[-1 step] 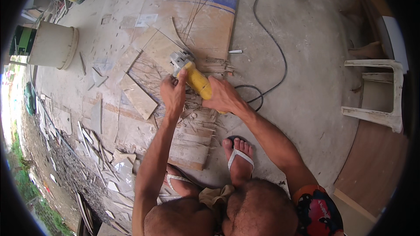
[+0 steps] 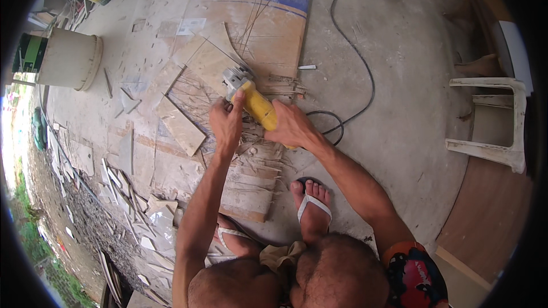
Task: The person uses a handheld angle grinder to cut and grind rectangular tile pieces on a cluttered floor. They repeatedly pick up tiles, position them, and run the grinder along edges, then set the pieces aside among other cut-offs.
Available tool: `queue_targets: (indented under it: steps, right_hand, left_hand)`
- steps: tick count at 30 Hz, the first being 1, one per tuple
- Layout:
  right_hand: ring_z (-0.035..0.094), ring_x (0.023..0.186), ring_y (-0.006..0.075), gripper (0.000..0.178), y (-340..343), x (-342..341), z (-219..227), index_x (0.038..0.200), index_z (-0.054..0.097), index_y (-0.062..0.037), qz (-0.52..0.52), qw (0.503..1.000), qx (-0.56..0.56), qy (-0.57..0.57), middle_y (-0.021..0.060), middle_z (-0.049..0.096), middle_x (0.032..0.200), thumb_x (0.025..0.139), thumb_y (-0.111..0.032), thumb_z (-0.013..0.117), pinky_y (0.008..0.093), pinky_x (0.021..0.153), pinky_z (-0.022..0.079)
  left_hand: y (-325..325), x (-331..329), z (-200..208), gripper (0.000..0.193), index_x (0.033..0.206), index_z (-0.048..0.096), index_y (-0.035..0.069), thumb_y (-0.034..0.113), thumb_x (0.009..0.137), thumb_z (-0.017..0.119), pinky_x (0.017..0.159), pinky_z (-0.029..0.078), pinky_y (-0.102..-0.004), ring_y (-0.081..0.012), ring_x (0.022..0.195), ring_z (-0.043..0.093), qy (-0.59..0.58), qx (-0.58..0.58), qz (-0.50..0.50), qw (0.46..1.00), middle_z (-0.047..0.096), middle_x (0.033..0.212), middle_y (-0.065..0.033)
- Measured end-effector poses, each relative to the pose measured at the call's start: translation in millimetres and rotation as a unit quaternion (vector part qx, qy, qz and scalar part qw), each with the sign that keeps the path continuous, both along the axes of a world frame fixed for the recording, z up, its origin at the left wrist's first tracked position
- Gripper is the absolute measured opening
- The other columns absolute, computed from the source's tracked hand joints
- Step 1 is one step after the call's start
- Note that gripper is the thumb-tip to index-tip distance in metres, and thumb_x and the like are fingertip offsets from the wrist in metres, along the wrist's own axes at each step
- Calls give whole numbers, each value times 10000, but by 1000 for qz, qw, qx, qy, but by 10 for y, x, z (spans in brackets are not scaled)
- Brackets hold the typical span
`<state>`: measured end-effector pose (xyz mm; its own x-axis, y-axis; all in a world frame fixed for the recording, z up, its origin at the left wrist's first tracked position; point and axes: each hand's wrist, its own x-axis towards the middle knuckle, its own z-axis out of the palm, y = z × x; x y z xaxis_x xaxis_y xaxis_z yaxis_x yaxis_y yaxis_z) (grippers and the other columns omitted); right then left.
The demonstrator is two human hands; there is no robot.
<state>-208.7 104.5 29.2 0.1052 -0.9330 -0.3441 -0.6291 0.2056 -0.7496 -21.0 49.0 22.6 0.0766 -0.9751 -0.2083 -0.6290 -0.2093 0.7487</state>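
Observation:
A yellow angle grinder (image 2: 258, 106) with a grey metal head lies slantwise over a beige tile (image 2: 206, 61). My right hand (image 2: 292, 125) is wrapped around the rear of its body. Closer to the head, my left hand (image 2: 226, 118) grips the grinder with the thumb laid along its side. The disc is mostly hidden beneath the head, so I cannot tell whether it touches the tile. Just left of my left hand rests another cut tile piece (image 2: 181, 126). Frayed, torn cardboard (image 2: 251, 191) lies beneath and in front of my hands.
A black power cord (image 2: 372, 74) loops across the concrete floor on the right. Farther right lies a white plastic stool (image 2: 485, 149) beside a brown board (image 2: 485, 217). Broken tile shards (image 2: 130, 194) litter the lower left. A whitish bucket (image 2: 69, 60) is at upper left. My sandalled feet are close below.

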Motion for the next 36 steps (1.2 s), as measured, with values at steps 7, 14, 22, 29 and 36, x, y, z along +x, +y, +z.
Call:
queue_targets:
  steps: [7, 14, 22, 29, 36]
  right_hand:
    - [665, 859, 535, 526, 4, -26, 0, 1023, 527, 40, -7, 1000, -5, 2, 328, 679, 864, 673, -246, 795, 552, 749, 538]
    - [665, 857, 532, 509, -4, -55, -46, 1007, 523, 42, 0, 1000, -24, -1, 328, 677, 863, 674, -237, 789, 545, 744, 534]
    - [674, 852, 519, 523, -1, 5, -42, 1018, 524, 45, -8, 999, -31, -3, 331, 676, 858, 679, -246, 796, 544, 747, 537]
    - [671, 900, 519, 542, 24, -74, -5, 1035, 543, 42, -12, 1000, -8, 2, 335, 679, 906, 676, -266, 808, 545, 785, 544]
    - [703, 979, 424, 605, 100, 71, 22, 1181, 594, -21, -25, 999, -27, 16, 226, 722, 1033, 677, -248, 838, 491, 849, 556]
  left_hand:
    - [-11, -31, -16, 690, 850, 682, -53, 626, 958, 633, 597, 406, -356, -136, 657, 454, 41, -31, -8, 999, 558, 685, -43]
    - [-47, -8, 79, 671, 955, 710, -62, 605, 963, 642, 624, 415, -345, -139, 694, 478, 34, 27, -15, 999, 594, 747, -52]
    - [8, -28, 133, 654, 878, 687, -55, 594, 959, 659, 634, 403, -337, -136, 708, 454, 74, 23, 11, 997, 549, 733, -26]
    - [-27, -56, 31, 618, 890, 686, -50, 562, 967, 663, 638, 405, -336, -134, 713, 447, 86, 24, 2, 996, 550, 738, -35]
    - [123, -125, 83, 627, 989, 651, -90, 528, 903, 718, 757, 507, -481, -388, 828, 646, 59, -9, 51, 997, 675, 884, -252]
